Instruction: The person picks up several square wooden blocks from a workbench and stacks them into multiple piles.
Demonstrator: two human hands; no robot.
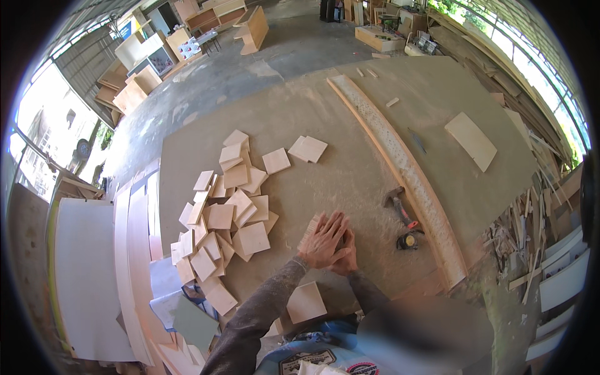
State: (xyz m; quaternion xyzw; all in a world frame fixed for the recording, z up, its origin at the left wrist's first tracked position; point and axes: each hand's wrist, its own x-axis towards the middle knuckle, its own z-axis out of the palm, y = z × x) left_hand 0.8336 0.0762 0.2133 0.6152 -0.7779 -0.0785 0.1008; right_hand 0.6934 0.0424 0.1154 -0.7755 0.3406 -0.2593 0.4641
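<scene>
Near the middle of the worktable, my left hand [323,242] lies over a small stack of thin wooden squares [310,229], its fingers stretched forward and close together. The striped edges of the stack show beside that hand. My right hand [344,255] closes in against the stack's right side, partly covered by my left hand. Most of the stack is hidden under the two hands. A single wooden square [307,302] lies close to my body. To the left spreads a loose heap of similar wooden squares [220,216], with a few more [307,149] ahead of my hands.
A hammer [400,206] and a tape measure [407,240] lie right of my hands, beside a long curved wooden piece [400,159]. A pale board [471,141] rests on the worktable [300,103] at far right. Wood scraps [515,240] pile up beyond the right edge.
</scene>
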